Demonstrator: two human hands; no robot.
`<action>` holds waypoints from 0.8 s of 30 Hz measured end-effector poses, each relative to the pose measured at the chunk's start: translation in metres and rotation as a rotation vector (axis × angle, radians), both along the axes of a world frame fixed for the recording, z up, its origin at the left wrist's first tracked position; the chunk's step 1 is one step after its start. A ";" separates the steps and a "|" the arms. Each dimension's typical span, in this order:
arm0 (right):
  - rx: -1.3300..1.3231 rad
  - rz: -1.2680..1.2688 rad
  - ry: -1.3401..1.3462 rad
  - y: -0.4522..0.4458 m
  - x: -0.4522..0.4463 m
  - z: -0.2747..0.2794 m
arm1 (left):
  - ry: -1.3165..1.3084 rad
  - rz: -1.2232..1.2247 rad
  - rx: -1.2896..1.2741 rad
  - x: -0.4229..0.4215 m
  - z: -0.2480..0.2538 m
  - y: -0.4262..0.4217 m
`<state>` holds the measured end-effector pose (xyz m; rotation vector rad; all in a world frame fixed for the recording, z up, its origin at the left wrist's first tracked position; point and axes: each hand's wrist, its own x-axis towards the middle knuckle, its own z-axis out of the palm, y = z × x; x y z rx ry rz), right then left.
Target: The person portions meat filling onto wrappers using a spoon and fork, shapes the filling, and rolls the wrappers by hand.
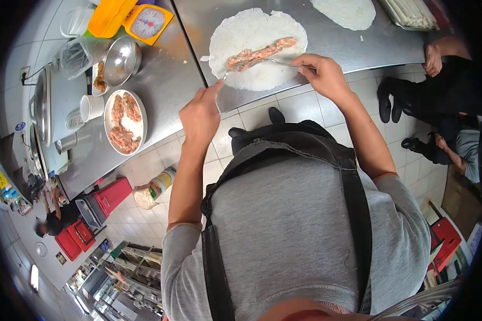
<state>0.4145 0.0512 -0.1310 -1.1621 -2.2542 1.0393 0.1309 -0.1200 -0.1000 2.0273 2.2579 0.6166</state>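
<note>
A round, thin white dough sheet [273, 32] lies on the steel table, with a strip of pinkish minced-meat filling [268, 52] across it. My right hand [324, 77] is closed on the handle of a slim metal utensil [286, 63]. Its head meets the filling, and I cannot tell whether it is a fork or a spoon. At the strip's left end, my left hand [201, 115] grips another small metal utensil [225, 76], mostly covered by the fingers. Left of that hand, a white oval bowl [143, 125] holds more minced filling.
Another dough sheet [351, 13] lies at the back right, near a tray of pale rolls [409, 13]. A steel bowl [123, 61], white cup [92, 107] and orange dial scale [149, 22] stand at left. Another person's hand [432, 60] is at the table's right edge.
</note>
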 end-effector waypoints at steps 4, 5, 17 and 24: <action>-0.155 0.084 -0.006 -0.004 -0.011 -0.010 | -0.114 0.102 0.074 -0.002 -0.002 0.016; -0.136 0.084 -0.043 -0.008 -0.019 -0.007 | -0.090 0.096 0.084 -0.001 -0.017 0.022; 0.051 0.025 -0.074 -0.015 -0.035 -0.010 | -0.116 0.058 0.076 -0.004 -0.026 -0.006; -0.040 0.046 -0.065 -0.014 -0.032 -0.011 | -0.040 0.065 -0.022 -0.002 -0.022 -0.017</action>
